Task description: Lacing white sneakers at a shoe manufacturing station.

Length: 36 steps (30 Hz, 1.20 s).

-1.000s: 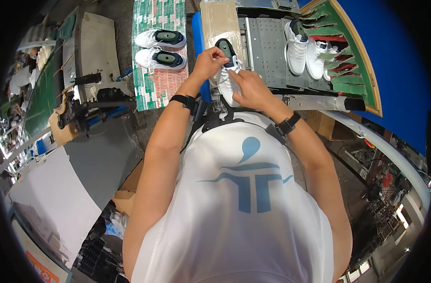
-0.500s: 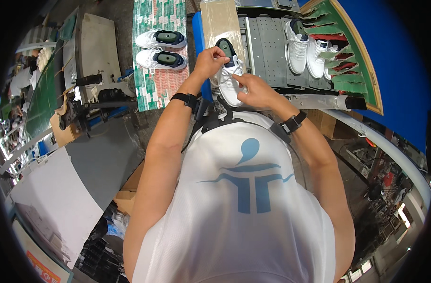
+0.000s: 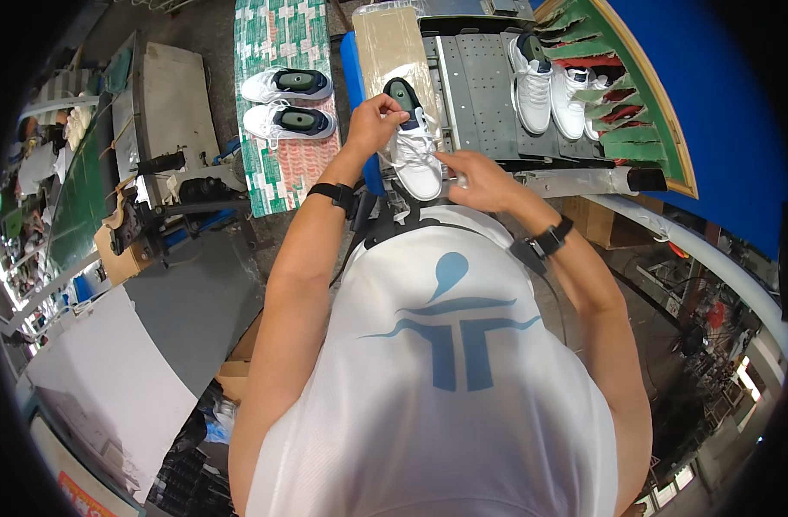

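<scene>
A white sneaker [image 3: 420, 179] with a dark collar and green insole rests toe toward me at the near end of a taped cardboard strip. My left hand [image 3: 375, 127] pinches it near the tongue, beside the top of the laces [image 3: 414, 148]. On the shoe's right side, my right hand [image 3: 484, 181] is closed, its forefinger tip near the laces. Something small and silvery shows beneath its fingers, too little to name. Two more white sneakers [image 3: 290, 121] lie side by side to the left, on a board wrapped in green and red printed tape.
A grey perforated conveyor [image 3: 478, 86] runs at the right, carrying several white sneakers [image 3: 532, 90] beside a green strip curtain [image 3: 639, 129] in a wooden frame. A metal rail [image 3: 575, 183] borders its near side. Blue panelling [image 3: 713, 103] stands beyond. A grey machine [image 3: 183, 95] is at the left.
My right hand has drawn back from the laces, toward the right and nearer me. My left hand stays at the tongue. The whole view has shifted slightly.
</scene>
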{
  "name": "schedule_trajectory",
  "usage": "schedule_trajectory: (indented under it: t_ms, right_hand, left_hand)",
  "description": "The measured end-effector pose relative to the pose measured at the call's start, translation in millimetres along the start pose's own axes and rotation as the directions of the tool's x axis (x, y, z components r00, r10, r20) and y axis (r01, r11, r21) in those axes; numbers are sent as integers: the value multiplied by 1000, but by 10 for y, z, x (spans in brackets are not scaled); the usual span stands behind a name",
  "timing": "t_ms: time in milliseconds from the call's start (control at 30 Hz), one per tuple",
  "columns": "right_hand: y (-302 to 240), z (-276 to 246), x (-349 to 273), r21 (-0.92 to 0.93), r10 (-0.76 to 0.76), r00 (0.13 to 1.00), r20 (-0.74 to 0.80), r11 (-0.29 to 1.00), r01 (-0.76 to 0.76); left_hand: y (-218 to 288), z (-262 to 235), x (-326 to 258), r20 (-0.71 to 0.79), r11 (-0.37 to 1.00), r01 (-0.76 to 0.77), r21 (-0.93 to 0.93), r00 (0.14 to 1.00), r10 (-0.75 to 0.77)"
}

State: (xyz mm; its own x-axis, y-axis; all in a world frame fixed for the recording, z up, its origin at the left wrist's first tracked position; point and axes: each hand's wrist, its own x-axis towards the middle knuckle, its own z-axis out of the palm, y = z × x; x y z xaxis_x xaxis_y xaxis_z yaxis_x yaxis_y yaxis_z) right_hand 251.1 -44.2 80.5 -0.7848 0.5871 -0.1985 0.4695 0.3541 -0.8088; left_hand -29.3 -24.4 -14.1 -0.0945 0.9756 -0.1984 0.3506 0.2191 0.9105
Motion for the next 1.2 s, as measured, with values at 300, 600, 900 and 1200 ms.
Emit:
schedule_trajectory:
  t_ms: [300,600,900,1200]
  right_hand:
    - [-111,46,263,-112,-96,990,-107,990,84]
    - [-142,109,310,-21,60,970,237,998,-57]
    - [19,-85,-73,56,0,996,-94,998,6]
    - [-57,125,-97,-248,-24,993,-119,969,-7]
  left_hand:
    - [-7,-61,100,97,998,10,68,995,-17]
    - [-60,0,55,39,999,18,-26,999,-17]
    - [-72,-19,55,59,1000,18,21,998,-20]
    - [20,65,-42,-62,1000,22,-2,998,-22]
